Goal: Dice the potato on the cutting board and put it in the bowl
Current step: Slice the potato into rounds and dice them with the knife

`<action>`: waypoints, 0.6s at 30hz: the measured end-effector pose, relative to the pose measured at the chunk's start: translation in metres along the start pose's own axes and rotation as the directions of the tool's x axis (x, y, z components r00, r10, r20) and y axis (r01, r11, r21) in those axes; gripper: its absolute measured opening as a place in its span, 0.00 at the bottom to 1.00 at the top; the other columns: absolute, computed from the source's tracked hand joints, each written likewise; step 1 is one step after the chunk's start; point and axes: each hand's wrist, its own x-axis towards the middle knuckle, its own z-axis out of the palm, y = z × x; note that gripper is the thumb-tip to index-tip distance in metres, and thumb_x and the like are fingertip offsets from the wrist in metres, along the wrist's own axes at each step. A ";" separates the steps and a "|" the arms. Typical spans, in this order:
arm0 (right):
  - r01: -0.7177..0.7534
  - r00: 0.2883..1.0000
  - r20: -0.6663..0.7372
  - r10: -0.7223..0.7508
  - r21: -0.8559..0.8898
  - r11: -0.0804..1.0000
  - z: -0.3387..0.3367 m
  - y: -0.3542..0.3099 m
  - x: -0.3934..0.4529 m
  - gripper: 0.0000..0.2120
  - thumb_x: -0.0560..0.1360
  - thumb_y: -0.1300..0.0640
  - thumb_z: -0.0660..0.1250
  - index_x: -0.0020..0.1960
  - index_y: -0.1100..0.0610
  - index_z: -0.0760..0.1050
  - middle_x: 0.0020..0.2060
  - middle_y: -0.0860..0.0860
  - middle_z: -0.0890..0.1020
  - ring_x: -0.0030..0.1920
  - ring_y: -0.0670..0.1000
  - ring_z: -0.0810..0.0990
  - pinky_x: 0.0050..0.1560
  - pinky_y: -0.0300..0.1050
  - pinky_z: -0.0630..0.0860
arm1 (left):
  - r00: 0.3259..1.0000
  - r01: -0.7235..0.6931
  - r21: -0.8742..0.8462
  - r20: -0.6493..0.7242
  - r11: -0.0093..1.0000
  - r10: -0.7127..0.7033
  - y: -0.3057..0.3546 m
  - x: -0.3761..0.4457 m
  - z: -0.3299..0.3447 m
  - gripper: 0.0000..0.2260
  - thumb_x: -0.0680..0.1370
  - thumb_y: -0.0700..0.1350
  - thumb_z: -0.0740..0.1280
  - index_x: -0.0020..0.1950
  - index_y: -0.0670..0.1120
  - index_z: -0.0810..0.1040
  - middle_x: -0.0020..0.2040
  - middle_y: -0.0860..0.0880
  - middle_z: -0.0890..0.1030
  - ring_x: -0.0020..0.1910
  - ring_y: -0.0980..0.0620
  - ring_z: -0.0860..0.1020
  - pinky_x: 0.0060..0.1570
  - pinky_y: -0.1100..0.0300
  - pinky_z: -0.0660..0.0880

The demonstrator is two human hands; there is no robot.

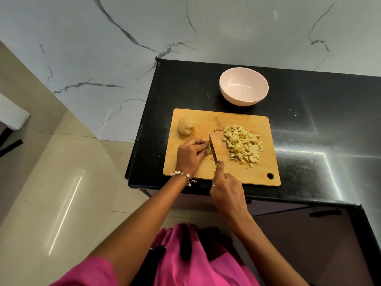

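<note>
On board, hands (gripping knife, potato)

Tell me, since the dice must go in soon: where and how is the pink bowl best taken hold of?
Grip the pink bowl by its rim, coming from above on the near side facing the cutting board. It stands upright and empty with rounded walls, so the thin open rim probably offers the surest pinch.

I see a pale pink round bowl at twelve o'clock of the tan wooden cutting board, on a speckled black stone counter.
</note>
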 end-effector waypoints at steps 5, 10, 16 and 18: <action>-0.010 0.999 0.044 0.010 0.005 1.000 -0.001 -0.002 0.001 0.26 0.67 0.71 0.64 0.65 0.73 0.68 0.27 0.62 0.76 0.22 0.60 0.72 0.23 0.42 0.58 | 1.000 0.005 0.005 -0.005 1.000 -0.005 -0.001 0.000 0.001 0.10 0.69 0.39 0.74 0.50 0.40 0.83 0.46 0.46 0.83 0.44 0.50 0.80 0.46 0.60 0.76; 0.007 0.999 0.044 0.000 -0.160 0.987 -0.003 -0.016 0.015 0.28 0.65 0.71 0.67 0.65 0.75 0.66 0.29 0.61 0.77 0.23 0.59 0.74 0.23 0.42 0.59 | 1.000 0.010 -0.002 0.009 1.000 -0.010 -0.002 0.001 0.001 0.10 0.69 0.38 0.73 0.49 0.39 0.83 0.46 0.45 0.83 0.44 0.50 0.81 0.46 0.62 0.75; -0.008 1.000 0.020 0.012 -0.179 0.984 0.010 -0.015 0.007 0.31 0.56 0.71 0.74 0.59 0.73 0.73 0.23 0.58 0.74 0.16 0.54 0.69 0.21 0.39 0.54 | 1.000 0.017 0.050 -0.006 0.999 -0.016 -0.003 -0.001 0.005 0.09 0.70 0.40 0.73 0.49 0.41 0.84 0.45 0.46 0.82 0.43 0.49 0.80 0.43 0.57 0.77; 0.003 0.999 0.047 0.007 -0.198 0.980 0.013 -0.010 -0.013 0.33 0.54 0.72 0.75 0.58 0.73 0.74 0.23 0.57 0.73 0.16 0.54 0.69 0.20 0.40 0.54 | 1.000 0.026 0.056 -0.010 0.998 -0.026 -0.004 -0.001 0.005 0.09 0.70 0.41 0.73 0.49 0.41 0.84 0.45 0.47 0.82 0.43 0.49 0.80 0.43 0.57 0.77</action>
